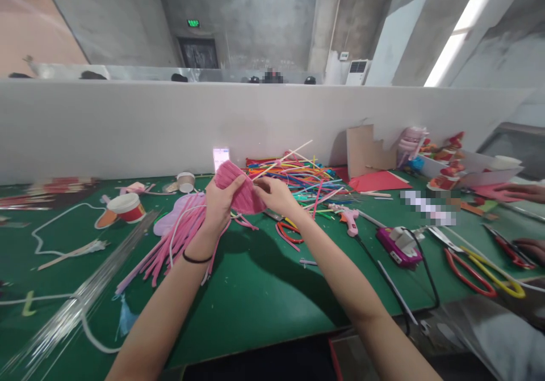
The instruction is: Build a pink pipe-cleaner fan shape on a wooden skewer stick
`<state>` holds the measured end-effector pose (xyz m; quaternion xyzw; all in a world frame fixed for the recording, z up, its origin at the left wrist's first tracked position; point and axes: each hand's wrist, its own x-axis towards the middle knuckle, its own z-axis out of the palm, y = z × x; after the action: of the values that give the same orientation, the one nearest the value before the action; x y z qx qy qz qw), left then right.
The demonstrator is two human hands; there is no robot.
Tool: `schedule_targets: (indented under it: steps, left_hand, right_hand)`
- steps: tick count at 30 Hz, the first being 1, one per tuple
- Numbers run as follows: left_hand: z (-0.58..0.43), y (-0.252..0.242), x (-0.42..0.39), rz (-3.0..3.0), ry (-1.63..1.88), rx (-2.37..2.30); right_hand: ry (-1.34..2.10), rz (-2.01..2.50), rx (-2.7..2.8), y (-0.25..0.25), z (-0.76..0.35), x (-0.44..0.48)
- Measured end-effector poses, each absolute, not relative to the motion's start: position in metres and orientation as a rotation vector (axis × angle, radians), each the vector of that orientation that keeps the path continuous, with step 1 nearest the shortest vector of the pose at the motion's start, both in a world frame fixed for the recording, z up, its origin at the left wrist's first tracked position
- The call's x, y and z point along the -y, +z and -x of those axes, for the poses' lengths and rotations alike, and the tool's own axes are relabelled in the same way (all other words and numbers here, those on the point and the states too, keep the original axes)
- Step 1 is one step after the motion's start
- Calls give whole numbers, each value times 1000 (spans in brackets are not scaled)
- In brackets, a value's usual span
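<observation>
My left hand (220,200) is closed on a flat pink piece of pipe cleaners (249,198) laid side by side, its thumb across the front. My right hand (275,193) is closed at the right edge of the same piece, thumb and fingers pinched together there. From beside the right fingertips a thin pale stick (293,153) slants up to the right; I cannot tell whether it is held or lies behind. Below my left forearm spreads a bundle of loose pink pipe cleaners (170,242). The piece is raised above the green table (255,290).
Behind my hands lie many coloured pipe cleaners (302,174) and a lit phone (221,156). To the right are a pink glue gun (349,221), a purple power strip (398,247) and scissors (468,273). At left stand a paper cup (130,210) and clear rods (89,290). Another person's hand (525,192) shows far right.
</observation>
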<state>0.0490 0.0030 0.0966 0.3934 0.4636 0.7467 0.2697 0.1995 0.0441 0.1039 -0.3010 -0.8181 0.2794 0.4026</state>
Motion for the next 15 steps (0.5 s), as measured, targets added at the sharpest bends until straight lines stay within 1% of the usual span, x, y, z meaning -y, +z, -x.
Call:
schedule_targets:
  steps: [4,11,15]
  left_hand:
    - [-57,93,-3,-1066,1931,-1206]
    - [-64,94,0,-1131,2046,-1419]
    - [-66,92,1,-1244,2043,-1493]
  right_hand:
    - [812,775,1939,103,-201,-51]
    - [1047,743,1718,106,-196,-46]
    - [1079,785,1641,103,-192,-48]
